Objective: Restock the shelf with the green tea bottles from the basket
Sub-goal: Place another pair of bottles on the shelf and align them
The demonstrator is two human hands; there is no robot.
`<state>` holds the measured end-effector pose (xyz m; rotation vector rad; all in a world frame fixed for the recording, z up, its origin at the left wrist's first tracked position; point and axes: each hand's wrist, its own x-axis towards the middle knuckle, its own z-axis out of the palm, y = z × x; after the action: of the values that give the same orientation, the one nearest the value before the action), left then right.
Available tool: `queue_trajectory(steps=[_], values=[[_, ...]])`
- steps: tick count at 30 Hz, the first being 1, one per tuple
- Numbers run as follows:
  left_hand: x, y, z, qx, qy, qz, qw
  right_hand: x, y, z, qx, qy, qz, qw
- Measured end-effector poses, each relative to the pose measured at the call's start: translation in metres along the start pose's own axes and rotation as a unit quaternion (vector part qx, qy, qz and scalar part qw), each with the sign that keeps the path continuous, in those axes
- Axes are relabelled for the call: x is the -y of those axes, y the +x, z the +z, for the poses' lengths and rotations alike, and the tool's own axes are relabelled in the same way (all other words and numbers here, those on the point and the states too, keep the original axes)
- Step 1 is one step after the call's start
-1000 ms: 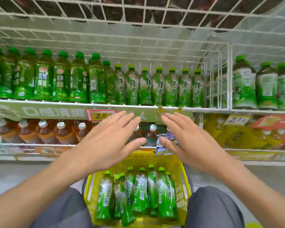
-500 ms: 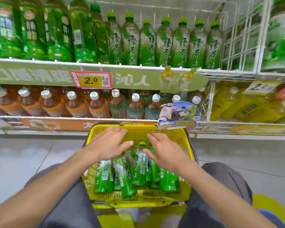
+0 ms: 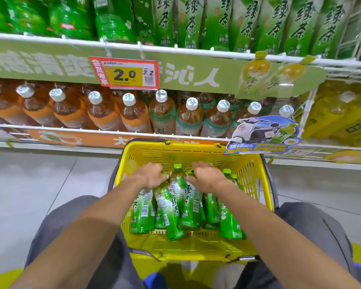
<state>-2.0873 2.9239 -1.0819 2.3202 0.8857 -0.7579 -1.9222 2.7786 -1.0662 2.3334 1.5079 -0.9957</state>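
A yellow plastic basket [image 3: 250,176] sits on the floor between my knees, holding several green tea bottles [image 3: 171,207] lying with caps toward the shelf. My left hand [image 3: 150,176] is down on the necks of the left bottles, fingers curled around one. My right hand [image 3: 206,176] is down on the bottles right of centre, fingers curled over a neck. One bottle's green cap [image 3: 177,166] pokes up between the two hands. Above, the upper shelf [image 3: 196,50] carries a row of matching green tea bottles [image 3: 221,21].
The lower shelf holds brown tea bottles with white caps [image 3: 131,113] and yellow bottles [image 3: 342,117] at right. A red and yellow price tag [image 3: 125,74] hangs from the upper shelf edge. A scooter advert card [image 3: 263,134] juts out over the basket's far right corner. Grey tile floor lies left.
Both hands dropped from shelf height into the basket and closed on bottle necks. The view tilted down and moved closer to the shelf.
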Motion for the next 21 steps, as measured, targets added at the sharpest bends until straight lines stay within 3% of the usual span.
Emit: queue_trajectory(steps=[6, 10, 14, 17, 21], values=[[0.002, 0.014, 0.020, 0.018, -0.015, -0.015, 1.000, -0.005, 0.018, 0.008, 0.011, 0.008, -0.006, 1.000], [-0.002, 0.016, 0.022, -0.019, -0.033, -0.021, 0.999, -0.011, 0.016, 0.008, 0.010, 0.038, -0.027, 0.999], [-0.008, 0.009, 0.032, -0.072, -0.201, 0.026, 0.976, -0.012, 0.003, 0.022, -0.002, 0.093, -0.050, 0.994], [0.000, 0.003, 0.038, -0.089, -0.310, 0.031, 0.946, -0.011, -0.010, 0.033, -0.054, 0.192, -0.057, 0.978], [0.001, -0.012, 0.041, -0.027, -0.418, -0.016, 0.908, -0.012, -0.022, 0.044, -0.083, 0.311, -0.029, 0.946]])
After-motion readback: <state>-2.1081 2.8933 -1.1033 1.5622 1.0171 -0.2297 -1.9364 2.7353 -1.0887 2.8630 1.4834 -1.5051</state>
